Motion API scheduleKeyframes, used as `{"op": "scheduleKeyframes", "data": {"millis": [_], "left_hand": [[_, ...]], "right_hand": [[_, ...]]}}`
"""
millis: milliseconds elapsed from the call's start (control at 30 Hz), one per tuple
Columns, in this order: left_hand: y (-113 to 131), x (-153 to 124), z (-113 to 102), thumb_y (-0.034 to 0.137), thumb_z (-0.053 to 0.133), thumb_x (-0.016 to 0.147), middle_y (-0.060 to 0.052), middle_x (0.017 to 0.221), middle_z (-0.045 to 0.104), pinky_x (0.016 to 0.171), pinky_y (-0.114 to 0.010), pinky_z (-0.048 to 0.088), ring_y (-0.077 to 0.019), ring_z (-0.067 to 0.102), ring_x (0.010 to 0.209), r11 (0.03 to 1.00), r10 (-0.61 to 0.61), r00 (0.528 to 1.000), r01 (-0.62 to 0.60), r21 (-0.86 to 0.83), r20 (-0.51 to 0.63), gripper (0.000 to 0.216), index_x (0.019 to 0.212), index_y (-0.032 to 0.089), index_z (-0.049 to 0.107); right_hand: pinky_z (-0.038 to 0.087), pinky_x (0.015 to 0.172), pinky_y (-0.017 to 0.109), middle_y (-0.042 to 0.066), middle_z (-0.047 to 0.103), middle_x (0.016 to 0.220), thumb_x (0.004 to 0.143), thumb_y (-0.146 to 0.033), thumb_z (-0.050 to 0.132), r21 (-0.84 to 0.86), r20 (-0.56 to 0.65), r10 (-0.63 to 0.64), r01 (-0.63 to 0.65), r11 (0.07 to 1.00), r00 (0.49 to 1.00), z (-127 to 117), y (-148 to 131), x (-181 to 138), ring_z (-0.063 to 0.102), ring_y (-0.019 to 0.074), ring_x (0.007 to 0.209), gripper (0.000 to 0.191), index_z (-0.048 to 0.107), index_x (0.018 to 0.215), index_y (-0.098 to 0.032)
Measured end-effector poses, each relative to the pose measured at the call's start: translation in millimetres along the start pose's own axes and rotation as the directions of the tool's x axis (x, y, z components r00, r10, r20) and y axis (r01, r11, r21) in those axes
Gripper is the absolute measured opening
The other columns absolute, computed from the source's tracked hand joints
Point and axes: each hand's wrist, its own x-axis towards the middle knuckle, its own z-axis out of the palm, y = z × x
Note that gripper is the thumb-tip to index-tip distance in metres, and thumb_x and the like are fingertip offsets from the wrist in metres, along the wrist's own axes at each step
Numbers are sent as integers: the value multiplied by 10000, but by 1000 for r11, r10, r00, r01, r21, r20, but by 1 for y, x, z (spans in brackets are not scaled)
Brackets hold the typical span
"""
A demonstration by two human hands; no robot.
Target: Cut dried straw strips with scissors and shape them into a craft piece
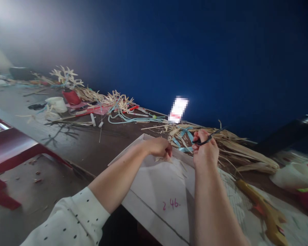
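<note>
A long dark table (97,143) runs along a deep blue wall, strewn with craft scraps. Nearest the person, a flat white cardboard box (154,191) lies on it with pink figures written on its top; bits of straw are scattered over it, and what is inside cannot be seen. Behind the box lies a heap of dried husks (243,152), with light blue ribbon strips (185,137) tangled at its left end. A red chair (12,147) stands off the table's left edge. At the far right sits a crumpled white plastic bag (295,172), its contents unclear, and a yellow glue gun (265,210) lies just beside the box. Far down the table, a red pot (71,97) holds a bunch of pale straw flowers (65,76); a white cup (56,104) stands just in front of it, and a dark bowl (20,72) sits further back, too blurred to tell what either holds. Over the box's far edge, the right hand (205,153) is closed around the handles of black scissors (208,138), whose blades point up and right, nearly together. The left hand (159,147), close beside it, pinches a small straw piece (163,159) between fingertips and thumb, just above the box top.
</note>
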Motion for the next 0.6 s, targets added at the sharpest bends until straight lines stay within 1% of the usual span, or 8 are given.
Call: {"op": "scheduleKeyframes", "data": {"millis": [100,267,400,500,567,600], "left_hand": [[4,1,4,268,631,621,-12,751,658,546,-208,342,-122,547,633,999,-25,1000,25,20,5,222,823,195,687],[2,4,9,177,594,605,-4,714,656,525,-194,333,-110,548,612,998,-68,997,68,19,21,188,779,194,664],[-1,4,9,190,605,606,-13,728,654,527,-200,355,-114,550,612,999,-44,998,45,-30,48,180,777,183,659],[1,2,5,240,612,626,-11,734,648,540,-202,367,-107,541,607,994,0,1000,2,-112,19,181,786,169,659],[4,0,0,282,622,635,-7,737,641,564,-197,378,-102,539,630,975,25,998,-36,-218,-50,196,784,160,662],[6,0,-2,298,626,638,-6,733,637,575,-194,384,-101,539,645,954,21,996,-47,-298,-90,205,784,157,662]], "right_hand": [[261,323,129,18,620,678,571,-267,715,7,18,-8,8,1000,1000,1,0,-1,491,79,504,340,584,866,-161],[263,317,133,18,619,660,562,-270,724,-11,22,-9,10,1000,1000,2,2,-1,494,86,501,335,589,849,-162],[267,324,128,18,622,681,559,-267,729,-28,20,-5,5,1000,1000,1,2,-1,499,81,512,306,588,810,-163],[269,326,126,23,624,691,550,-253,737,-27,10,-26,26,999,1000,0,1,-1,502,83,521,307,594,804,-155],[270,323,126,22,624,684,546,-251,740,-17,-1,-34,34,999,999,0,0,0,500,84,517,319,598,814,-152],[268,322,125,20,623,679,544,-249,740,-14,-4,-33,33,999,999,0,0,-1,497,83,511,320,598,813,-151]]}}
